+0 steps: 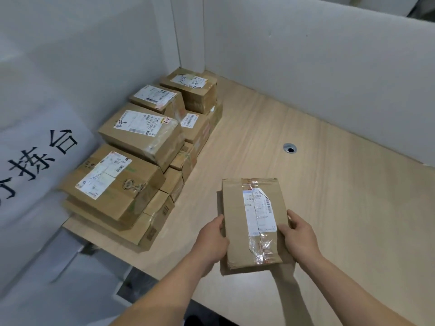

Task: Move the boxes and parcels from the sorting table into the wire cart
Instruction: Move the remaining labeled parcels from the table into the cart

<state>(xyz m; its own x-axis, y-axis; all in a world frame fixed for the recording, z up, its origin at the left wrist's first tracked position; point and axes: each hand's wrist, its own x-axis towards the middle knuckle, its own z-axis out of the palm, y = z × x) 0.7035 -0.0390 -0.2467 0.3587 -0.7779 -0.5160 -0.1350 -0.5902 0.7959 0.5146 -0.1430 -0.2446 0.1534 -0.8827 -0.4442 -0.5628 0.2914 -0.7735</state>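
I've got the flat parcel between both hands, its long axis running straight away from me, label side up. My left hand clamps the left long edge, thumb on top; my right hand curls round the right long edge, so the grip is closed on it from both sides, evenly. It sits low over the near part of the bench, whether lifted or touching I can't tell. The stacked boxes wait far left. No wire cart in view, so I'll have to turn.
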